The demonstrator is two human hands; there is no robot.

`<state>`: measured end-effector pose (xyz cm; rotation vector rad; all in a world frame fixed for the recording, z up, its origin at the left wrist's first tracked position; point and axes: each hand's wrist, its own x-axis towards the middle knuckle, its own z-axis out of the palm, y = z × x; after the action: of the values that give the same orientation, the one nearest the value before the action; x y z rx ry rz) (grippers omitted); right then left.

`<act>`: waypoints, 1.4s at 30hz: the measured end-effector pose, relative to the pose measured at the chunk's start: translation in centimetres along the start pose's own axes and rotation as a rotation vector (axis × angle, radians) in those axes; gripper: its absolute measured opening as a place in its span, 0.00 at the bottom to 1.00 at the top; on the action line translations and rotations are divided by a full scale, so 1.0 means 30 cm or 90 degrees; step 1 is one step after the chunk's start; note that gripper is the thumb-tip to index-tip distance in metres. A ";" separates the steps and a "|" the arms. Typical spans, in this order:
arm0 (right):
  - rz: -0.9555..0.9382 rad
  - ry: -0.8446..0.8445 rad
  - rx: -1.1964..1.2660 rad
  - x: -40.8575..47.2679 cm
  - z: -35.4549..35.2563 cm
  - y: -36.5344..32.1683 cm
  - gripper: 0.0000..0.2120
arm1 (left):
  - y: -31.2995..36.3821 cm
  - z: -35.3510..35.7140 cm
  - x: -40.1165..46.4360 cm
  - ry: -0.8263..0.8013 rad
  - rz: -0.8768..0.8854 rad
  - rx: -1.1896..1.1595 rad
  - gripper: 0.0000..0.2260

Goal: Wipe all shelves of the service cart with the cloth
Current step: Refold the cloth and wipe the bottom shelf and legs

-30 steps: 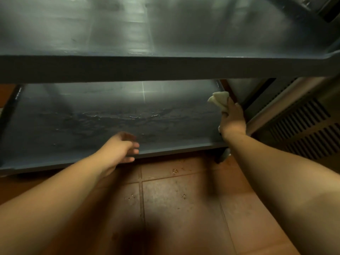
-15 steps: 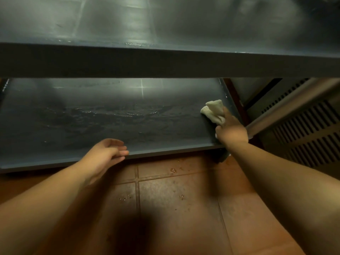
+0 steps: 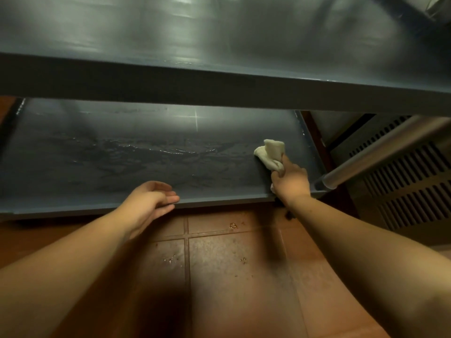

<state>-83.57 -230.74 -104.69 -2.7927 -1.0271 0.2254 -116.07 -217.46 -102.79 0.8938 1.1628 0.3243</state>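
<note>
The grey service cart fills the upper view, with an upper shelf (image 3: 219, 32) above and a lower shelf (image 3: 109, 154) below it. Wet streaks glisten across the middle of the lower shelf. My right hand (image 3: 290, 182) grips a bunched pale cloth (image 3: 269, 153) and presses it on the right end of the lower shelf. My left hand (image 3: 151, 202) rests at the front lip of that shelf, fingers loosely curled and holding nothing.
A metal cart post (image 3: 380, 152) slants out at the right, beside a louvred vent panel (image 3: 410, 191). Below lies a brown tiled floor (image 3: 231, 276) with small water drops. The upper shelf's front edge (image 3: 219, 86) overhangs the lower one.
My right hand has drawn the cloth from the shelf's far right corner toward me and slightly left. My left hand stays at the front lip.
</note>
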 end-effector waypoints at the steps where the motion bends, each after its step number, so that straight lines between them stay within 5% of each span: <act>1: -0.012 -0.001 -0.014 -0.005 0.015 -0.021 0.29 | 0.001 0.003 -0.003 0.000 0.001 0.000 0.14; 15: -0.054 -0.050 0.042 -0.075 0.068 -0.263 0.21 | 0.032 -0.114 -0.060 -0.046 -0.001 0.055 0.12; 25: -0.082 -0.073 0.081 -0.171 0.129 -0.533 0.23 | 0.074 -0.344 -0.145 0.034 -0.005 0.039 0.13; 42: -0.214 -0.172 0.115 -0.455 0.261 -1.240 0.19 | 0.073 -0.768 -0.258 0.108 -0.037 -0.046 0.12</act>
<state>-118.74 -210.91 -103.77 -2.4251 -1.4357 0.6287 -139.23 -211.00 -98.69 0.7794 1.3226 0.3976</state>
